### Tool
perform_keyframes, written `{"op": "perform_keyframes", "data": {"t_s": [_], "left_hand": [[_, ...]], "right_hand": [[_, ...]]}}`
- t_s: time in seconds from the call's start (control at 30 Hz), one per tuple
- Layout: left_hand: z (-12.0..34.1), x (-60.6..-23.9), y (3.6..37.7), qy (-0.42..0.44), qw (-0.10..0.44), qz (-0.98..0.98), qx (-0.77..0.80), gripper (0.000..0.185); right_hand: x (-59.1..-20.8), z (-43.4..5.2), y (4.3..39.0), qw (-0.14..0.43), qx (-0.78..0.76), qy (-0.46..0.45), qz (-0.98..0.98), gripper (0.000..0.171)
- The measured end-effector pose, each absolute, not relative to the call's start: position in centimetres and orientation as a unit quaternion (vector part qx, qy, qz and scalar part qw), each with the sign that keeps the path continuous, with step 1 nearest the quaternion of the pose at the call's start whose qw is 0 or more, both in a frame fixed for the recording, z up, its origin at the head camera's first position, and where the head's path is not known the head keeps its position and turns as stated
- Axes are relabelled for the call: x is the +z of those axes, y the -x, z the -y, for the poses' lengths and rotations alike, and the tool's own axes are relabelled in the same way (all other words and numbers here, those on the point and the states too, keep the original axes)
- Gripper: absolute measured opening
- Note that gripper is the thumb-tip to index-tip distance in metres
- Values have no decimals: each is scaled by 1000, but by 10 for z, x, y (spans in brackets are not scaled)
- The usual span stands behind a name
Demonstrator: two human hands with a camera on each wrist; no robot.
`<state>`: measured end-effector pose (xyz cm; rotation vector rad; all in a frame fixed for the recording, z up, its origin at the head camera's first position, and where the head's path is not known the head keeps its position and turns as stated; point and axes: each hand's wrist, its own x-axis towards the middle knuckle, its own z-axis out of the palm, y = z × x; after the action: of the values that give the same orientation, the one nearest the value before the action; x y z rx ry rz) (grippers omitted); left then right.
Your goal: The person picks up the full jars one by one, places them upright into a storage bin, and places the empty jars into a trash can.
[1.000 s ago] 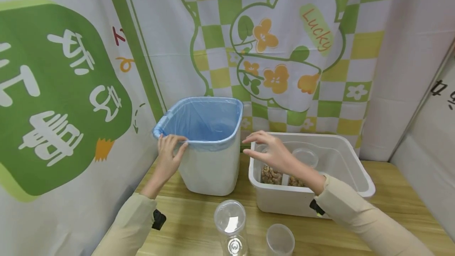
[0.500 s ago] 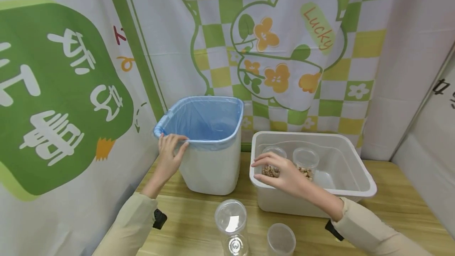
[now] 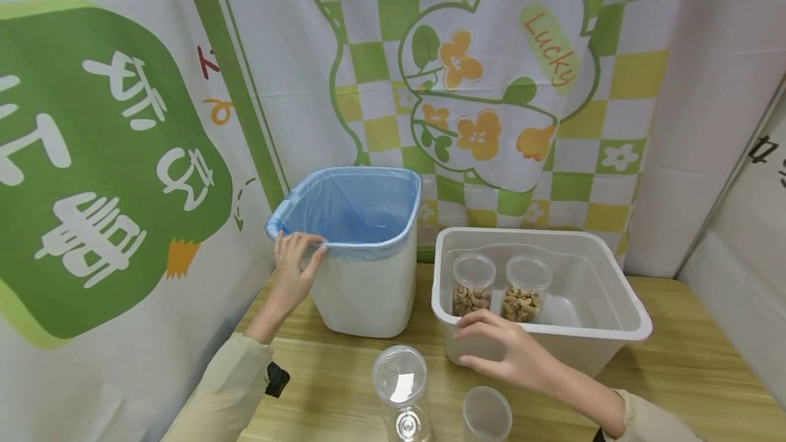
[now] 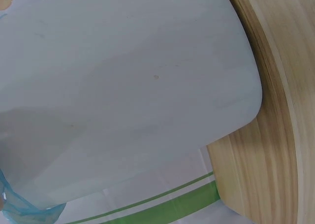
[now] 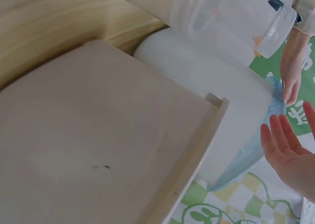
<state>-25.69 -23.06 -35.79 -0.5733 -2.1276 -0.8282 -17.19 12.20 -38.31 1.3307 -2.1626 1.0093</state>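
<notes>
My left hand (image 3: pixel 291 275) holds the front-left rim of a white bin (image 3: pixel 368 299), fingers over the edge of its blue liner (image 3: pixel 368 207). The left wrist view shows mainly the bin's white wall (image 4: pixel 147 76), with a bit of liner (image 4: pixel 32 209) low at the left. My right hand (image 3: pixel 512 353) hovers in front of a white tub (image 3: pixel 552 346), fingers gently bent and apart from the thumb, holding nothing. Inside that tub stand two lidded clear jars: one of walnuts (image 3: pixel 473 285) and one of what look like cashews (image 3: pixel 525 288).
A tall clear jar (image 3: pixel 400 380) stands on the wooden table (image 3: pixel 319 387) in front of the bin. To its right is a shorter clear container (image 3: pixel 487 413), just below my right hand. A printed cloth (image 3: pixel 368 63) hangs behind the bin and tub.
My right hand has drawn back from between the bin and tub, moving right and toward me across the tub's front. Both nut jars are now uncovered. The left hand stays put.
</notes>
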Motion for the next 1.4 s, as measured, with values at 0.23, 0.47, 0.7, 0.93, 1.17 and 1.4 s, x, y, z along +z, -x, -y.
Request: {"op": "perform_keyframes", "data": {"t_s": [0.23,0.47,0.7,0.93,1.17,1.4], "left_hand": [[230,-358,256,228,383,833,-327,10],[230,-358,256,227,382,833,-330,10],[230,-358,256,225,377,837,-327,10],[230,-356,255,223,372,840,-327,9],[229,-356,255,223,371,840,-326,10],[229,-356,255,222,373,840,-327,10]], "right_hand": [[-410,-134,165,195,360,-482,775,34],[-428,-140,160,191,366,-495,765,36],[-445,-149,152,179,360,-478,781,37],[-456,-155,145,159,361,-479,784,38],[-464,-158,142,138,367,-482,783,44],[-472,-163,146,101,387,-504,765,53]]}}
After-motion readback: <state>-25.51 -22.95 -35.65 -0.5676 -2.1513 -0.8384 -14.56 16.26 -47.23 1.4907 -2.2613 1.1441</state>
